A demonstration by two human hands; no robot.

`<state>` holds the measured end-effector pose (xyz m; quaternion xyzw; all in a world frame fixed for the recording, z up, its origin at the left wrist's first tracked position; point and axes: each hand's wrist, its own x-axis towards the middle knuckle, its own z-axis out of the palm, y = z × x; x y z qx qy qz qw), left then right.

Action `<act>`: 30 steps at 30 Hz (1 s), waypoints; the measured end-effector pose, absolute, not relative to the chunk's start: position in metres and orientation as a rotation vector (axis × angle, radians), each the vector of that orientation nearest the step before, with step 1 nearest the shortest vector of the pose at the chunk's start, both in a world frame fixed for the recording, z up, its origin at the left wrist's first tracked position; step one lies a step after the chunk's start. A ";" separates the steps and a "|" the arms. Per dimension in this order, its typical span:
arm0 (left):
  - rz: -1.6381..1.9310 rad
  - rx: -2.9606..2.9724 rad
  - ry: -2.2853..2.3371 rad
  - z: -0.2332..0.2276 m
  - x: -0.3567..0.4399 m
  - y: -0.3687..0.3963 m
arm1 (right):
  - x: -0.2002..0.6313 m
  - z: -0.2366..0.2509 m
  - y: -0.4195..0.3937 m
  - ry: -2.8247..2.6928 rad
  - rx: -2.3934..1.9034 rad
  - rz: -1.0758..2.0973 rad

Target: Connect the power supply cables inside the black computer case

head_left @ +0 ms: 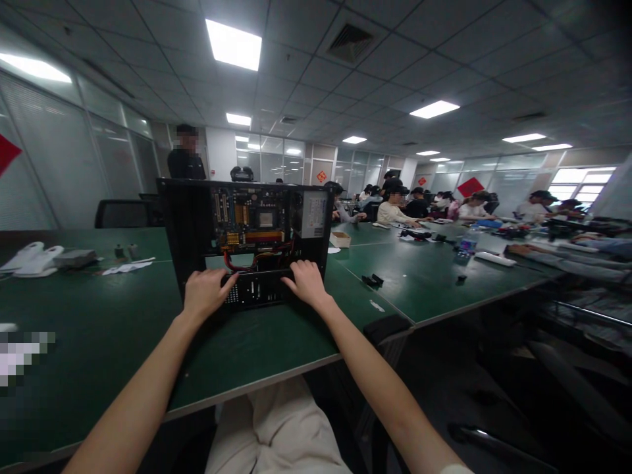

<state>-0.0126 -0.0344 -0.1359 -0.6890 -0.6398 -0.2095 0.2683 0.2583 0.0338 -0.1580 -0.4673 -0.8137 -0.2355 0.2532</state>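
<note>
The open computer case [247,240] is standing upright on the green surface [123,329]; the left hand [202,293] and right hand [307,282] are resting on its lower front edge, fingers spread and curled over it, not clamped; pressing unevenly could tip it backward or snag the red cables [257,259] inside the case.

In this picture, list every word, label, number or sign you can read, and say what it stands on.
No text here can be read.
White label on the power supply in the open computer case: print too small.
Red signs on the glass wall: marks blurred.
Motherboard: markings too small.
Papers on the green table: nothing legible.
</note>
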 end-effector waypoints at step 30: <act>-3.560 -0.828 -2.478 -0.348 0.087 -0.145 | 0.260 -0.160 0.038 -2.172 -1.217 -0.586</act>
